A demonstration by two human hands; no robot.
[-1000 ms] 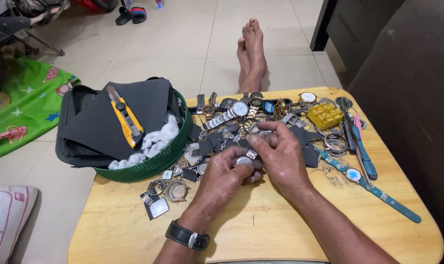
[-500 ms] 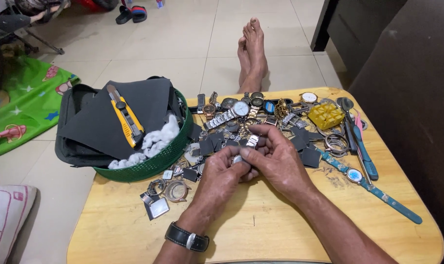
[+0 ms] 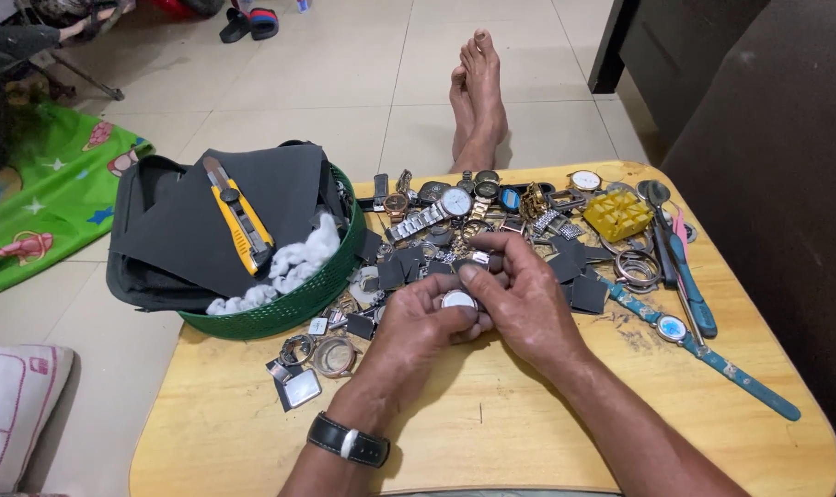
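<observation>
A black wrist strap [image 3: 349,442] circles the left forearm at the near edge of the wooden table [image 3: 491,433]. Above it, the left hand [image 3: 424,324] and right hand [image 3: 519,299] meet over the middle of the table, both grasping a small round watch case [image 3: 458,299]: the left fingers cup it from below and the right thumb and fingers close on it from above. Left of the hands lie loose round and square watch cases [image 3: 318,359], and just beyond the hands is a scatter of dark flat squares [image 3: 579,281] and small metal parts. To the right lies a watch on a blue strap [image 3: 703,345], with blue-handled pliers [image 3: 689,276] beside it and metal rings [image 3: 637,267] near them. Farther left, a green basket [image 3: 294,299] overhangs the table edge, holding a black pouch [image 3: 206,221], a yellow utility knife [image 3: 238,216] on top, and white wadding [image 3: 294,262]. Along the far edge lie a silver wristwatch [image 3: 436,212], several other watches, and a yellow block [image 3: 616,214]. Beyond the table, bare feet [image 3: 478,97] rest on the tiled floor [image 3: 344,83], with a green mat [image 3: 54,198] at the left.
</observation>
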